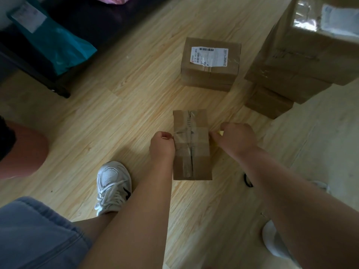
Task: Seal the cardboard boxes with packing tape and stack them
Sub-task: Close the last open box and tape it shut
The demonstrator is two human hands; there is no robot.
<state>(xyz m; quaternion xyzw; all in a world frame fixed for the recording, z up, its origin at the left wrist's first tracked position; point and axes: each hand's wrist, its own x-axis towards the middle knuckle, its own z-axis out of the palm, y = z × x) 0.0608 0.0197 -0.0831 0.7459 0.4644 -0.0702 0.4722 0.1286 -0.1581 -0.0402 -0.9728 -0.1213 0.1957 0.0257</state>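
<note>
A small narrow cardboard box (191,146) lies on the wooden floor in front of me, with clear tape along its top seam and a strip across its middle. My left hand (162,145) is at the box's left side, thumb on the tape's left end. My right hand (236,138) is at the box's right side, its fingers curled round something yellowish that is mostly hidden. A taped box with a white shipping label (210,63) stands on another box farther ahead.
A tall stack of larger cardboard boxes (303,61) rises at the right. A teal mailer bag (52,41) lies on dark furniture at the upper left. My white sneaker (112,185) is near the box. A small black object (248,180) lies on the floor.
</note>
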